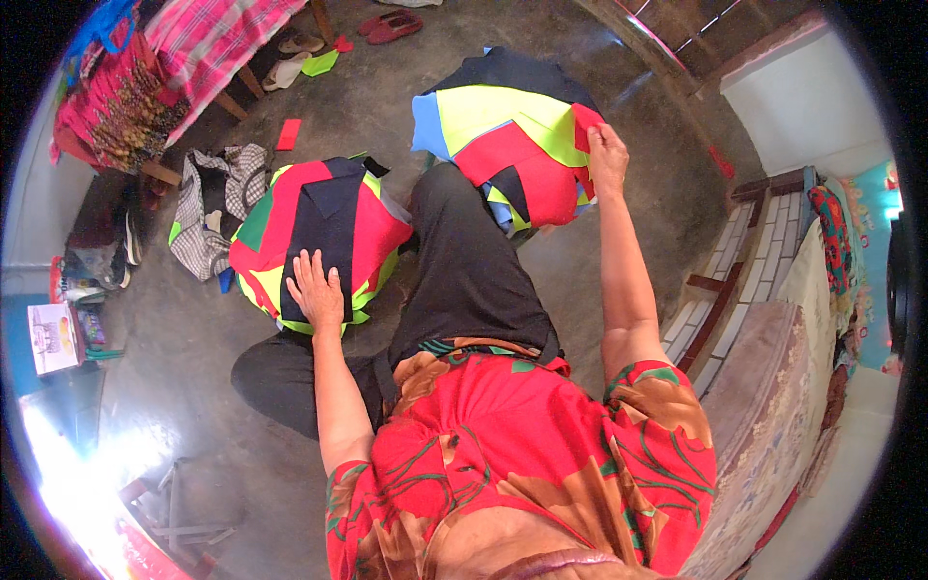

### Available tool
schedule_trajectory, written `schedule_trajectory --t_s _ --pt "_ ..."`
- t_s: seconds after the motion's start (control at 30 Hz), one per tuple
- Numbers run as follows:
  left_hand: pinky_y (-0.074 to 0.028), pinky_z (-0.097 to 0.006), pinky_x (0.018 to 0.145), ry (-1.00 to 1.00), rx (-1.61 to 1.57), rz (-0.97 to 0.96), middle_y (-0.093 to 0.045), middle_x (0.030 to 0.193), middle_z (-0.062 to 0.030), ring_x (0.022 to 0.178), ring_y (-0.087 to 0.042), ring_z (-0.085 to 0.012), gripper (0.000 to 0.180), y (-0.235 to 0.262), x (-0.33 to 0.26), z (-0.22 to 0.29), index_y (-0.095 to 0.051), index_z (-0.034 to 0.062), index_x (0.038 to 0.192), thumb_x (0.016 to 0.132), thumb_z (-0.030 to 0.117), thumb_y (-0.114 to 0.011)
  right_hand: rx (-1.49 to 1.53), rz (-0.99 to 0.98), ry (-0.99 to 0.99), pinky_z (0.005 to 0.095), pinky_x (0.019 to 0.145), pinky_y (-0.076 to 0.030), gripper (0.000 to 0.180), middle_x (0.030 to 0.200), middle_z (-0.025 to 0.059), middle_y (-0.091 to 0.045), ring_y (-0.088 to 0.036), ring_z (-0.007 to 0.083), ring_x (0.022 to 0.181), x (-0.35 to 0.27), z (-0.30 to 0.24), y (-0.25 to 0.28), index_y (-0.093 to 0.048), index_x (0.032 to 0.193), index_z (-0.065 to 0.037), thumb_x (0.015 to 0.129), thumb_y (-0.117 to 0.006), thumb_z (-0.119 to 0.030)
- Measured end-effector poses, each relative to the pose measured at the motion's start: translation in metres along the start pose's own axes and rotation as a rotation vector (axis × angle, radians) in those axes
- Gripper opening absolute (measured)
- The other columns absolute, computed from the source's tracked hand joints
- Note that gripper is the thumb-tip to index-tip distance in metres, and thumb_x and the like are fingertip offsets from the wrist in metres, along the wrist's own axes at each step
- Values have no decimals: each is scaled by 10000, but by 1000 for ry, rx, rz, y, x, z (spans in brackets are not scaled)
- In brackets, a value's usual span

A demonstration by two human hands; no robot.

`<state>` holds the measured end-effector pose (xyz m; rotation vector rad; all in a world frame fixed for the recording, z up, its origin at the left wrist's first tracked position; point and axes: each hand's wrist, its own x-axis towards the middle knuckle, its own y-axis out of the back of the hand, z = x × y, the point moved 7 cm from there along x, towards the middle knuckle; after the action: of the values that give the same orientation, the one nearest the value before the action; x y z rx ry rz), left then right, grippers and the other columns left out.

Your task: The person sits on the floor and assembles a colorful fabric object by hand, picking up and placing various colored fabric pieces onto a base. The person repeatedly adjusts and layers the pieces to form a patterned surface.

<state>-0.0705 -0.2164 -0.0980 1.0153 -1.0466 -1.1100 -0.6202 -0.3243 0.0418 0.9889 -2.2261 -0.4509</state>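
Note:
Two heaps of coloured cloth pieces rest on the floor in front of me. On the left heap (375, 224), red, black, green and yellow scraps overlap. My left hand (315, 288) lies on it with the fingers spread, touching a black strip (327, 215). The right heap (503, 155) has red, bright yellow, blue and black pieces. At its right edge, my right hand (607, 159) pinches a small red cloth piece (585, 126) between thumb and fingers. Whether that piece is loose from the heap, I cannot tell.
A checked grey cloth (208, 208) lies left of the heaps, with a red scrap (288, 134) beyond it. Red shoes (391, 27) sit at the back. A pink plaid cloth (217, 48) covers furniture at far left. A mattress (749, 387) leans at right.

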Motion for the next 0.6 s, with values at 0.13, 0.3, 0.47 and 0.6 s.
schedule_trajectory --t_s 0.13,0.3,0.47,0.6 --pt "-149 -515 1095 0 -16 11 -317 1459 -60 1373 -227 -241 498 0 -1 -3 -409 150 1351 888 302 -511 768 -40 -119 284 709 -489 171 908 5 -660 -600 108 792 1 -29 8 -639 983 -54 915 -568 -195" --pt "-143 -517 1092 -7 -67 30 -338 1444 -88 1370 -232 -264 536 6 -2 -2 -431 133 1332 854 338 -561 1451 -389 -388 382 804 -528 211 1073 58 -646 -640 211 943 -43 -119 -11 -570 1119 -79 942 -504 -172" --pt "-278 -423 1049 -66 -615 69 -507 1281 -145 1232 -434 -288 473 45 3 33 -534 62 1224 860 361 -578 1601 -825 -640 422 929 -468 259 1207 67 -582 -570 242 1100 -120 -160 -66 -509 1198 -96 977 -424 -199" --pt "-377 -348 976 143 -1774 -442 -573 1194 -80 1134 -518 -192 480 43 -25 102 -515 64 1246 887 377 -579 1624 -1069 -761 423 922 -474 299 1218 70 -572 -560 230 1116 -196 -175 -95 -474 1237 -92 971 -444 -225"
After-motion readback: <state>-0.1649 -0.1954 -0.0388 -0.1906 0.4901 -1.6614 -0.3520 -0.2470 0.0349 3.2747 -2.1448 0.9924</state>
